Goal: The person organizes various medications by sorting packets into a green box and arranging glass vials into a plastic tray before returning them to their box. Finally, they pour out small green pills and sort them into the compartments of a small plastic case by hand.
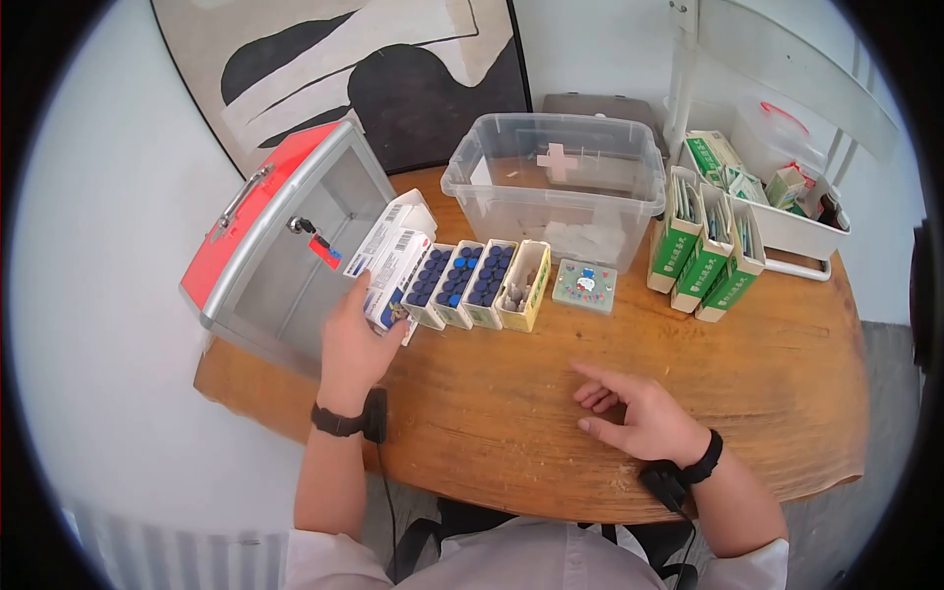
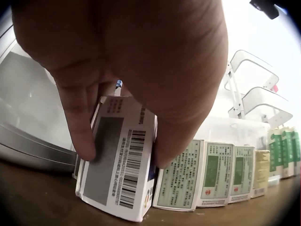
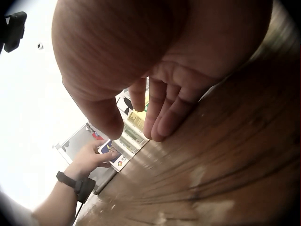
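Observation:
My left hand (image 1: 356, 344) grips a white medicine box (image 1: 397, 264) with barcodes, thumb and fingers on opposite sides. In the left wrist view the barcoded end of that carton (image 2: 123, 160) stands low over the wooden table. Right beside it is a row of open boxes packed with blue-capped vials (image 1: 430, 283), ending in a yellowish box (image 1: 523, 285) with paler contents. The red-topped clear case (image 1: 295, 221) is on the other side of the held box. My right hand (image 1: 644, 413) hovers near the table's front, fingers loosely bent around nothing.
Behind the row stands a clear plastic bin (image 1: 551, 211) with a pale cross. A small tin with a cartoon picture (image 1: 584, 286) lies right of the row. Several green-and-white boxes (image 1: 703, 261) stand farther right, before a white rack bin (image 1: 787, 236) of supplies.

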The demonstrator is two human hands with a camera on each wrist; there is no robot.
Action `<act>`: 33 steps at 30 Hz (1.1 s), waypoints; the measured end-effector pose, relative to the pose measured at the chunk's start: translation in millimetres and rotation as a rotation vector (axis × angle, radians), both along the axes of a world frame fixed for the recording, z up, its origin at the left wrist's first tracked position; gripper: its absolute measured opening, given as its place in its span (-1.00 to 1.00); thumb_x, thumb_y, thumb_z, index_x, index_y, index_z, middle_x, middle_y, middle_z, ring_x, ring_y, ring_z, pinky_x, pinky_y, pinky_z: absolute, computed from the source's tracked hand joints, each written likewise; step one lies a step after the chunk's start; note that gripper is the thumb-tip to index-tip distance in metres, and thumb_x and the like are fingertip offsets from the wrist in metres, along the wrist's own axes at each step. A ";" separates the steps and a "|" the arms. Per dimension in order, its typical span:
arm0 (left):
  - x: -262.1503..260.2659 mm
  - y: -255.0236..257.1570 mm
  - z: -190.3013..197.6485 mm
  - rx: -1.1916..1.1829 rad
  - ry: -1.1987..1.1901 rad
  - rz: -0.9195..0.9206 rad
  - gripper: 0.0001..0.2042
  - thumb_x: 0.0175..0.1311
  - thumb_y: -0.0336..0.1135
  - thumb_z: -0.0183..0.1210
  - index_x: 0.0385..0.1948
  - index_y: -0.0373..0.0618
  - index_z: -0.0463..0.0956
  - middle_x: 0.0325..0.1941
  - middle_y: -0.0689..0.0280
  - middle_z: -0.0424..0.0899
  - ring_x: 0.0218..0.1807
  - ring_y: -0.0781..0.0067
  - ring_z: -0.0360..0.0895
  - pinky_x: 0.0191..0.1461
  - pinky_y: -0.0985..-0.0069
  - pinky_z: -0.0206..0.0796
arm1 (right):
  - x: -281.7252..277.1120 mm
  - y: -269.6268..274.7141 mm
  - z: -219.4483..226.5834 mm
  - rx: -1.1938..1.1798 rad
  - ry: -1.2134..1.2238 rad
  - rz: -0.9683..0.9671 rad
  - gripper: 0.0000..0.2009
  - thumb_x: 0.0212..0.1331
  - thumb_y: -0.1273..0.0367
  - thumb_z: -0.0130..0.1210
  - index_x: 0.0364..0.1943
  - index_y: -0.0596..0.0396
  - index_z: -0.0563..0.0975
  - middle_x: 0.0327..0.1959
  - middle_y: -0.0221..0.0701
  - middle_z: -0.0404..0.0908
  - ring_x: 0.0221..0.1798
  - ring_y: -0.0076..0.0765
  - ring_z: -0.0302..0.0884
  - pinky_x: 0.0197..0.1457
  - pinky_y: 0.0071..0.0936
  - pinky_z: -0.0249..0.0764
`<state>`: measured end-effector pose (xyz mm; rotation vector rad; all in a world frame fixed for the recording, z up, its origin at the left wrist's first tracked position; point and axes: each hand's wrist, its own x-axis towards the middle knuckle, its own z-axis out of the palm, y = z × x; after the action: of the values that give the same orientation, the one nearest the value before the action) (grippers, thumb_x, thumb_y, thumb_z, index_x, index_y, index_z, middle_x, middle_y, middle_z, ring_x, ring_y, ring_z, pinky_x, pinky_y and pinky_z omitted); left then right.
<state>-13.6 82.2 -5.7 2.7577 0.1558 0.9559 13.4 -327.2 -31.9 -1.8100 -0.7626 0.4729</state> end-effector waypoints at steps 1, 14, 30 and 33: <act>-4.2 -5.6 5.4 0.008 0.003 -0.008 -0.29 0.07 -0.32 0.63 0.33 -0.28 0.58 -0.08 0.00 0.81 -0.29 0.02 0.73 -0.10 0.23 0.62 | 0.5 -0.1 -0.8 0.008 0.003 -0.008 -0.25 0.35 0.44 0.45 0.63 0.05 0.42 0.09 -0.21 0.81 0.10 -0.29 0.80 0.27 -0.33 0.74; 5.9 -60.6 23.3 -0.025 0.177 -0.001 -0.84 0.23 -0.36 0.50 -0.27 -0.18 0.73 -0.07 0.14 0.75 -0.14 0.00 0.76 -0.04 0.20 0.61 | 3.1 -4.6 -6.3 0.036 0.049 -0.002 -0.33 0.38 0.42 0.43 0.58 0.03 0.49 0.08 -0.23 0.82 0.09 -0.28 0.81 0.25 -0.33 0.76; -121.7 -80.7 28.5 -0.523 0.468 -0.514 -0.66 0.13 -0.50 0.56 -0.56 -0.16 0.46 0.11 0.02 0.81 0.11 0.20 0.79 0.12 0.39 0.57 | -13.8 9.3 -7.8 0.122 -0.449 0.040 -0.10 0.26 0.08 0.54 0.64 0.04 0.36 0.04 -0.08 0.81 0.02 0.06 0.82 0.14 -0.09 0.73; -100.1 -104.1 12.8 -0.661 0.547 -0.713 -0.70 0.16 -0.42 0.59 -0.41 -0.16 0.53 0.16 0.04 0.81 0.13 0.14 0.81 0.16 0.34 0.61 | -25.0 5.3 19.7 -0.157 -0.165 0.215 -0.09 0.25 0.02 0.54 0.61 0.06 0.35 -0.03 -0.01 0.80 -0.02 0.14 0.82 0.15 -0.04 0.72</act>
<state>-113.8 -21.9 7.1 2.1047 -0.3461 -0.0510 -11.6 -321.9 -12.2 -1.9393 -1.0662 0.5407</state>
